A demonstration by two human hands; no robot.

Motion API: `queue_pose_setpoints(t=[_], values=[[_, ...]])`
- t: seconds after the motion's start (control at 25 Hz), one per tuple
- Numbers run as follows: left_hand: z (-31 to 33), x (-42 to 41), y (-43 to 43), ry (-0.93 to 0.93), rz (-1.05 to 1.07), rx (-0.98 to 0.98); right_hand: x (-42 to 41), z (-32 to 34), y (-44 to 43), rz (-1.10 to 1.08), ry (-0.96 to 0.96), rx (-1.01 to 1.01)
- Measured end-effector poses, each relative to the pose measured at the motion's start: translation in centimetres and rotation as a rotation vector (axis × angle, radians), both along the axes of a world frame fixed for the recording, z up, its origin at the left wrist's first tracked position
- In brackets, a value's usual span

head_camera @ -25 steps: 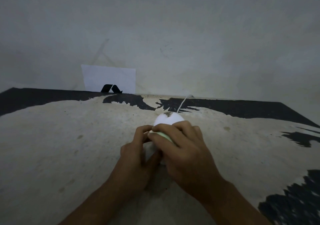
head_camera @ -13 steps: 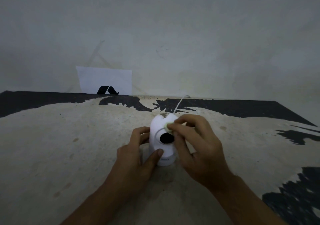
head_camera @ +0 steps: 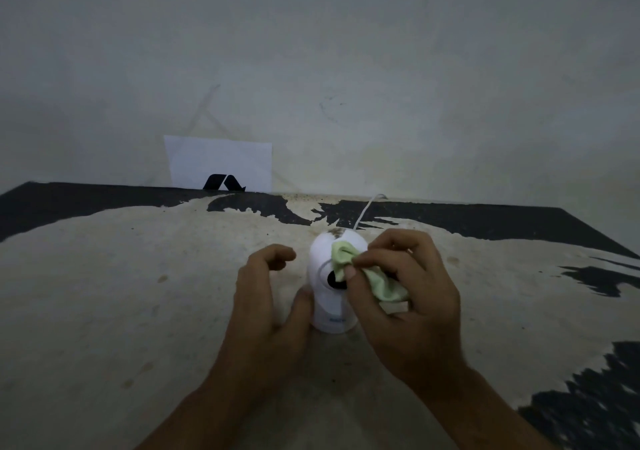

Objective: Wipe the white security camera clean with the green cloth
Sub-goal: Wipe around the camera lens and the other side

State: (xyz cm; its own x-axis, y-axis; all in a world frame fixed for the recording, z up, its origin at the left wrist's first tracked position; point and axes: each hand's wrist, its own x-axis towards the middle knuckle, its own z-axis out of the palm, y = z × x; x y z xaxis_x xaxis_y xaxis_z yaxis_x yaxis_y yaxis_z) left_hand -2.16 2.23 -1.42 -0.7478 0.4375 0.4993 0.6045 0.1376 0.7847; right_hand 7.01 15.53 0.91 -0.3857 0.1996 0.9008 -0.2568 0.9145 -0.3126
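Upright between both hands, white security camera (head_camera: 327, 297): lens toward the viewer. Right fingers (head_camera: 375, 262) pinching green cloth (head_camera: 372, 276) against it; left fingers (head_camera: 273, 253) curled loose beside. Bare table (head_camera: 121, 293) all round.

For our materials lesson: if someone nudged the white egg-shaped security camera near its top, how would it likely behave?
The white egg-shaped security camera stands tall on a narrow base, so it would probably tip rather than slide. Its smooth rounded shell looks slippery; the left hand bracing the base suggests that. The thin white cable behind it might tug it.
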Motion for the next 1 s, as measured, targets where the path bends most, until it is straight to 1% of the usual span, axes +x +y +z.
queue_pose_setpoints(t=[0.04,0.12,0.2,0.28,0.44,0.52,0.6,0.68,0.76,0.88,1.0], values=[[0.5,0.3,-0.3,-0.009,0.001,0.114,-0.1,0.0,-0.3,-0.003,0.001,0.001],[1.8,1.1,-0.8,-0.071,-0.089,0.286,-0.2,-0.2,-0.9,0.029,-0.010,-0.046],[2.6,1.7,-1.0,-0.106,-0.181,0.328,-0.2,-0.4,-1.5,0.080,-0.026,-0.100],[2.6,1.8,-1.0,-0.139,-0.207,0.335,-0.2,-0.7,-1.8,0.093,-0.038,-0.071],[2.5,0.9,-1.0,-0.188,-0.134,0.393,-0.3,-0.9,-1.4,0.132,-0.040,0.019],[2.9,0.3,-1.1,-0.187,-0.049,0.447,-0.4,-0.8,-0.7,0.098,-0.025,-0.040],[3.3,-0.6,-1.2,-0.187,0.061,0.513,-0.4,-1.0,0.0,0.042,-0.028,-0.201],[3.7,-1.5,-1.1,-0.156,0.170,0.495,-0.7,-1.4,0.4,0.012,-0.069,-0.371],[3.7,-2.0,-0.4,-0.132,0.210,0.418,-0.9,-1.8,0.6,-0.012,-0.125,-0.468],[3.6,-1.6,1.0,-0.104,0.132,0.361,-1.0,-2.0,0.7,0.015,-0.165,-0.499],[3.5,-1.3,1.7,0.013,0.047,0.261,-1.0,-2.0,0.5,0.066,-0.197,-0.476]])
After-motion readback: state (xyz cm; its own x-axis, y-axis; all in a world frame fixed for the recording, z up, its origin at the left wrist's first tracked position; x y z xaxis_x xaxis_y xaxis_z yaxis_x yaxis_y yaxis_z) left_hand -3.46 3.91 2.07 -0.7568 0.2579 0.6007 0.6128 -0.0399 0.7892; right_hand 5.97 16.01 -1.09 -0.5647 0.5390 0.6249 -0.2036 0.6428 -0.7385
